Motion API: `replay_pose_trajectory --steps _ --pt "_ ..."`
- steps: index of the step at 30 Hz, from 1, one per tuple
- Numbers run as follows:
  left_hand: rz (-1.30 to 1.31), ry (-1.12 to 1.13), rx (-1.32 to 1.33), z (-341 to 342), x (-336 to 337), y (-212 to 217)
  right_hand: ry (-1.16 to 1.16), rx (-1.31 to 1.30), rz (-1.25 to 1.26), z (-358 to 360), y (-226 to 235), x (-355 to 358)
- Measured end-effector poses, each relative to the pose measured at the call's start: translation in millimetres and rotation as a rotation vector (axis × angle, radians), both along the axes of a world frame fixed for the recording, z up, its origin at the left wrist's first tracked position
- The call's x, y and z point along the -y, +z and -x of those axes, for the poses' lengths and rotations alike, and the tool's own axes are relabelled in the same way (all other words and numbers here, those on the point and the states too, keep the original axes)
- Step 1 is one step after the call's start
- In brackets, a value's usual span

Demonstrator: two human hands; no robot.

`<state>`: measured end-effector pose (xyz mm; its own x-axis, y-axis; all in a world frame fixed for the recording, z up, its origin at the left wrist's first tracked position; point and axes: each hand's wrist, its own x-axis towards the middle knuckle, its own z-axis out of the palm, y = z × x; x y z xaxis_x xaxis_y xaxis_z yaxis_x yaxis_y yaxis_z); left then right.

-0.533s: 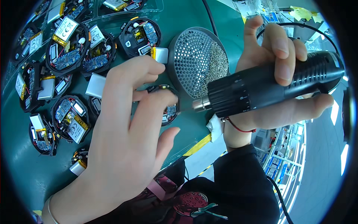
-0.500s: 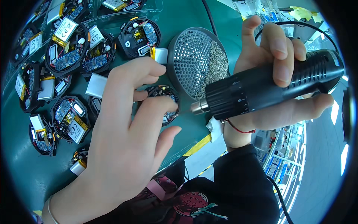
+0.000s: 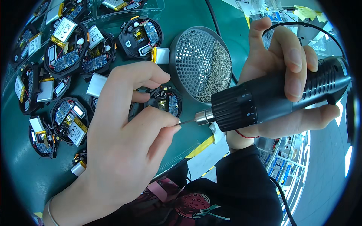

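Observation:
My right hand (image 3: 260,66) is wrapped round a black electric screwdriver (image 3: 264,100), which lies nearly level and points left. Its thin metal bit (image 3: 187,122) reaches the fingertips of my left hand (image 3: 120,128). There, thumb and index finger are pinched together at the bit's tip. A tiny silver bit of metal shows at that spot, too small to make out. Just behind the pinch is a round black housing with a blue circuit board (image 3: 173,104), partly hidden by my left hand. Beyond the screwdriver's nose stands a round grey perforated tray (image 3: 188,66) with many small screws (image 3: 218,73).
Several similar round housings (image 3: 71,119) with silver battery packs (image 3: 161,55) lie on the green table mat (image 3: 196,141) at left. A clear plastic tray (image 3: 147,11) holds more at the back. A black cable (image 3: 213,17) runs behind the screw tray. Yellow tape (image 3: 200,147) marks the table edge.
My left thumb and index finger have closed together at the bit's tip; before, they were apart. The screwdriver has shifted slightly right and down, and more of the circuit board shows.

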<state>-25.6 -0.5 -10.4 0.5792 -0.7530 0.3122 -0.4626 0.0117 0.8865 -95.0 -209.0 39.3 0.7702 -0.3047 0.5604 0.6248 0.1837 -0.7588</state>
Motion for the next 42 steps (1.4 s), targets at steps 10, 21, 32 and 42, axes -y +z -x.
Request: replay_pose_trajectory --steps 10,21,32,42 --pt "-0.014 -0.030 0.020 -4 1 3 0.150 -0.002 0.261 0 12 13" --pt "-0.088 -0.033 0.089 1 1 4 0.005 0.072 0.466 1 11 4" --pt "-0.101 -0.046 0.104 -6 1 6 0.085 0.055 0.674 -9 15 -2" --pt "-0.100 -0.041 0.168 -6 1 7 0.155 0.020 0.661 -18 16 3"
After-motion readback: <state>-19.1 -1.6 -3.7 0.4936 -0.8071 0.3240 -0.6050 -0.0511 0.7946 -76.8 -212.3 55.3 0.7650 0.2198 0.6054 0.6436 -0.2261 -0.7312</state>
